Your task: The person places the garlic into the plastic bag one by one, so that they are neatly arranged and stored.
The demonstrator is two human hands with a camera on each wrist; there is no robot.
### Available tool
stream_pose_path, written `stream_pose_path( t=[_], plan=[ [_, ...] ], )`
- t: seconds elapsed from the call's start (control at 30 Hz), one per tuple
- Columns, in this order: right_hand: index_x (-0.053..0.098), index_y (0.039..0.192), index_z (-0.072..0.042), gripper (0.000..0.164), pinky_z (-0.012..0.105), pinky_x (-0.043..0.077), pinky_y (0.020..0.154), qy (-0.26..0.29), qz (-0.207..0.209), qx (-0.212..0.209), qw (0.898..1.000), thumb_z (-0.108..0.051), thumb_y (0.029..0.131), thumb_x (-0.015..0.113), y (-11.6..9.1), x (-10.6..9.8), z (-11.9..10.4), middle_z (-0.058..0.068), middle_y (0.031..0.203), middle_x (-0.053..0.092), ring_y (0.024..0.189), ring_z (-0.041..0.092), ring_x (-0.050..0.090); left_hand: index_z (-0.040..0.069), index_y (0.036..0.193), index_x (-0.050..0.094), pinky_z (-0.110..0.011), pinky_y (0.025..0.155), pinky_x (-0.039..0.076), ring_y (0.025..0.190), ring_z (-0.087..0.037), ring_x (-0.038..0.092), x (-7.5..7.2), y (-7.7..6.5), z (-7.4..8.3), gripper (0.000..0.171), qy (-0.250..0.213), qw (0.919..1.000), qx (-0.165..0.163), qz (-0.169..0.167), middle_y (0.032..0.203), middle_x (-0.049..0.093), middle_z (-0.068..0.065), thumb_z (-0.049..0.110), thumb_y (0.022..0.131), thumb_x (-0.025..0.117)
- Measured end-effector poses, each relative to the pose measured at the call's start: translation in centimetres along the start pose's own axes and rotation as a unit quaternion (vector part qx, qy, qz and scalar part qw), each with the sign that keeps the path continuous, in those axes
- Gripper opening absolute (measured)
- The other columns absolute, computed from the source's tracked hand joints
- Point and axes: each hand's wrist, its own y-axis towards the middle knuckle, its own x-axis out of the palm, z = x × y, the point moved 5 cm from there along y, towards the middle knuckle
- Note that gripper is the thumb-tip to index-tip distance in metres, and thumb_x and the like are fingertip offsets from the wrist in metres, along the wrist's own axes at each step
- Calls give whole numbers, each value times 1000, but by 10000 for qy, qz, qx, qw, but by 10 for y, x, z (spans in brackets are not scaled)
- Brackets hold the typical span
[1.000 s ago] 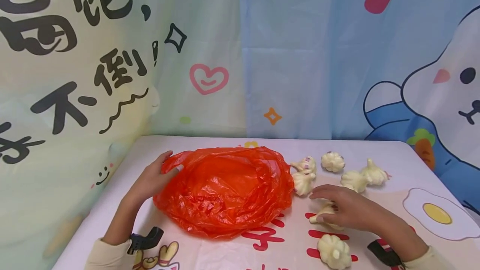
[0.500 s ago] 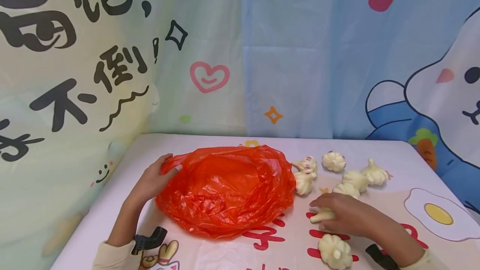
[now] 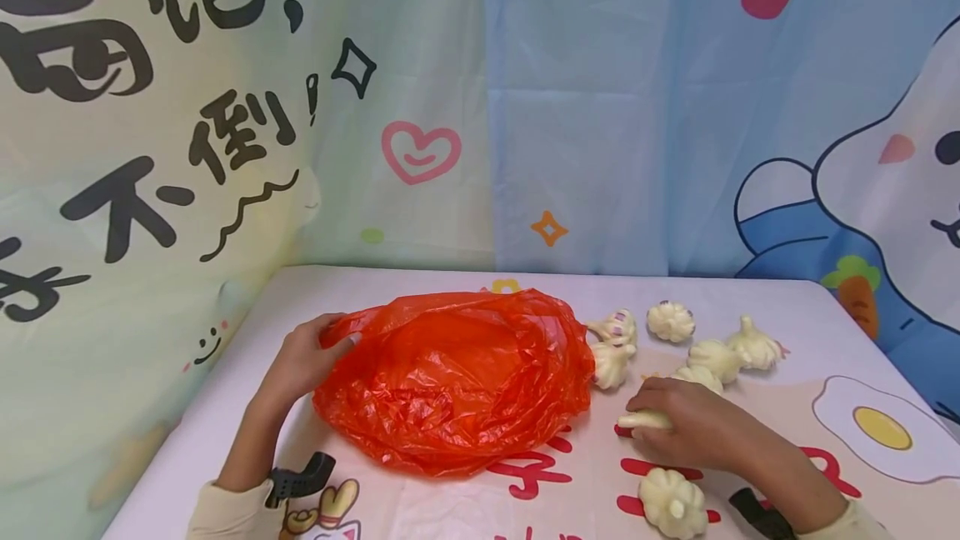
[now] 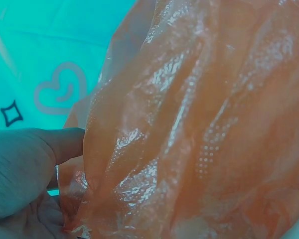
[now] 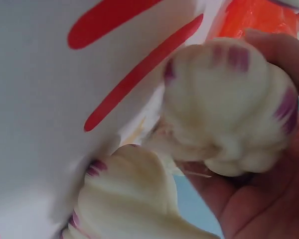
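Observation:
A red plastic bag [image 3: 457, 390] lies spread on the table, its mouth facing up. At its left rim my left hand [image 3: 300, 361] pinches the film; in the left wrist view the thumb [image 4: 65, 144] presses against the translucent bag [image 4: 189, 124]. To the right of the bag, my right hand [image 3: 693, 423] grips a garlic bulb [image 5: 229, 99] with purple streaks. From above, mostly its pale stem [image 3: 643, 419] shows, the rest being under the hand. Another garlic bulb [image 3: 672, 502] sits just in front of that hand.
Several more garlic bulbs lie behind the right hand: a pair [image 3: 611, 365] close against the bag, one bulb [image 3: 671, 322] farther back, and a row ending in a stemmed bulb [image 3: 753, 344]. The printed tablecloth [image 3: 780, 407] reaches a patterned curtain [image 3: 577, 148] behind the table.
My right hand has lowered onto the garlic bulb and its fingers have closed round it. My left hand stays at the bag's rim, with the bag nearly still.

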Motion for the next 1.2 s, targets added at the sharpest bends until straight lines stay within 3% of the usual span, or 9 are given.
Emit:
stream_pose_path(
  t=[0.13,0.27,0.5,0.73,1.03,1.2],
  plan=[
    [70,105,-21,21,23,55,70,400,721,88,9966,-25,85,74,-1,-9,-1,-14,96,62,83,6,59,-2,136,50,-46,83,55,106,-37,60,1,1,0,50,6,10000,11,-6,125,58,-24,20,93,65],
    [69,106,-16,22,21,54,66,907,1444,108,9853,-21,85,75,-4,-17,-1,-11,93,63,77,6,57,-2,134,52,-45,82,55,104,-35,61,-1,1,0,47,-10,9998,168,47,123,60,-23,18,94,64],
    [71,110,-8,28,40,57,78,834,2209,292,9713,-22,86,75,-3,-24,-1,5,106,70,96,26,65,-1,134,52,-43,82,56,102,-35,63,-3,0,-1,43,-153,9996,217,128,121,61,-23,15,95,61],
    [70,105,-8,23,30,57,71,881,2375,225,9671,-17,85,76,-1,-28,-2,-3,96,68,83,16,60,0,133,54,-42,81,56,103,-36,63,-1,6,0,42,-353,9990,175,231,122,61,-23,16,95,61],
    [68,111,-6,24,43,56,78,1415,2754,28,9509,-16,88,72,9,-40,-11,3,104,69,97,25,66,-1,127,60,-41,79,57,97,-33,65,0,12,-3,34,-457,9981,177,361,118,63,-22,13,97,57],
    [68,114,-11,22,28,53,85,1806,2863,-245,9406,-15,92,68,22,-53,-22,-1,109,69,104,16,63,-1,128,60,-41,78,57,97,-33,65,0,13,-7,34,-503,9980,46,382,119,63,-22,14,97,55]
  ],
)
